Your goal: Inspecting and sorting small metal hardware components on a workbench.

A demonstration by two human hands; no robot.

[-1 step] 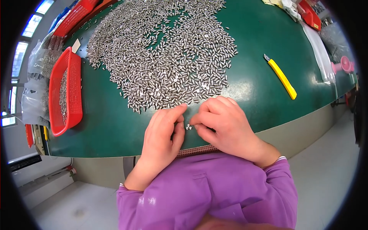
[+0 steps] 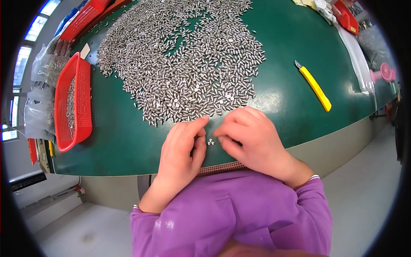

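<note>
A wide heap of small silver metal pieces (image 2: 184, 64) covers the green table (image 2: 278, 98). My left hand (image 2: 182, 150) lies flat at the heap's near edge, its index fingertip touching the closest pieces. My right hand (image 2: 252, 137) rests beside it with fingers curled downward. Between the two hands, a few loose metal pieces (image 2: 210, 141) lie on the table just off my right fingertips. Whether the curled right fingers hold anything is hidden. Purple sleeves cover both forearms.
A red mesh basket (image 2: 72, 103) with more metal pieces stands at the table's left edge. To the right lies a yellow utility knife (image 2: 314, 85). Red trays (image 2: 346, 17) and clear bags sit at the far corners. A brown perforated strip (image 2: 222, 168) runs along the near edge.
</note>
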